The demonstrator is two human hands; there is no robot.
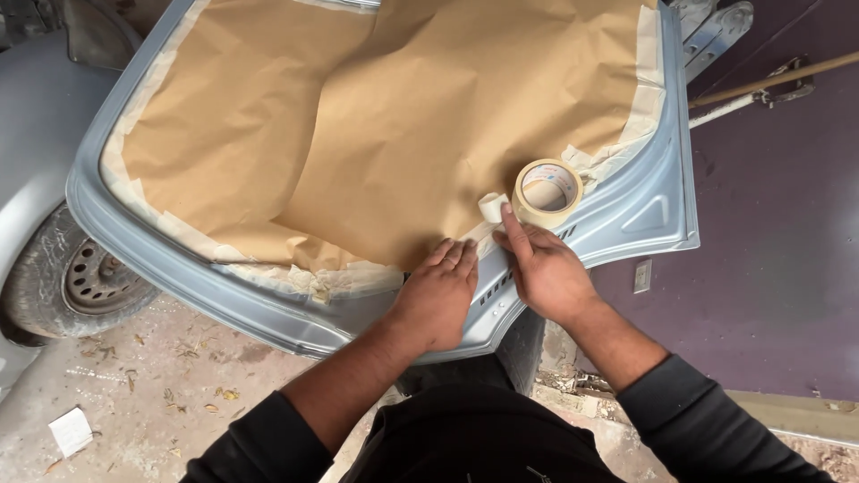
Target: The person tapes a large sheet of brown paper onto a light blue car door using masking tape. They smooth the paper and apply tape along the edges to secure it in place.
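My left hand [438, 295] lay flat and open at lower centre of the frame, fingers pressing the brown masking paper [376, 125] against the silver car panel [644, 210] so it would not shift. My right hand [546, 268], just beside it, pinched the free end of the masking tape strip [491, 207], drawn taut from the tape roll [548, 191] resting on the paper at centre right, ready to seal that edge. A wheel [85, 277] showed lower left

A dusty concrete floor [179, 394] with dry leaves [192, 402] meets a purple wall [778, 241].
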